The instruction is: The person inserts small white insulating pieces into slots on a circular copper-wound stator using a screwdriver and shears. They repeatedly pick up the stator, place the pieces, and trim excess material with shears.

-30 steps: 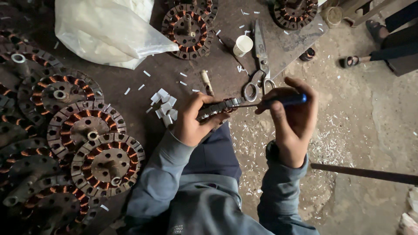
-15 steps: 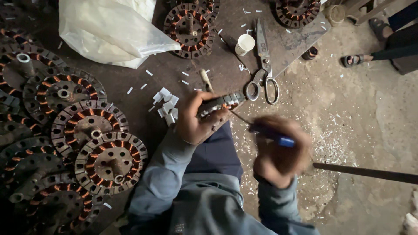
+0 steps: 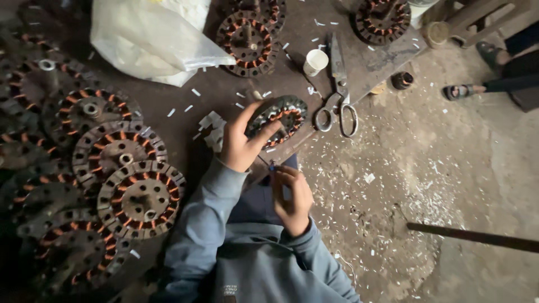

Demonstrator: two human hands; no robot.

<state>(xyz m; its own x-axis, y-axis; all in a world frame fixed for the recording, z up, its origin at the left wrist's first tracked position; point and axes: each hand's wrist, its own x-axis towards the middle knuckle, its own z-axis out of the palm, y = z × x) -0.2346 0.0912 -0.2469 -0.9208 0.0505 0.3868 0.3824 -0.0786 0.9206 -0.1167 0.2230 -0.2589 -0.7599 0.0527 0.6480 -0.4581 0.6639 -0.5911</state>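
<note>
Copper-wound stator half hidden by left hand.

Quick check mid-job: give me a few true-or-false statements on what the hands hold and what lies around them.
1. The left hand holds a round wound stator. True.
2. The scissors are in the right hand. False: they lie on the board beside the stator; the right hand pinches a small blue-tipped tool.
3. A white cup stands near the scissors. True.
4. The stacked stators lie to the person's right. False: they are on the left.
</note>
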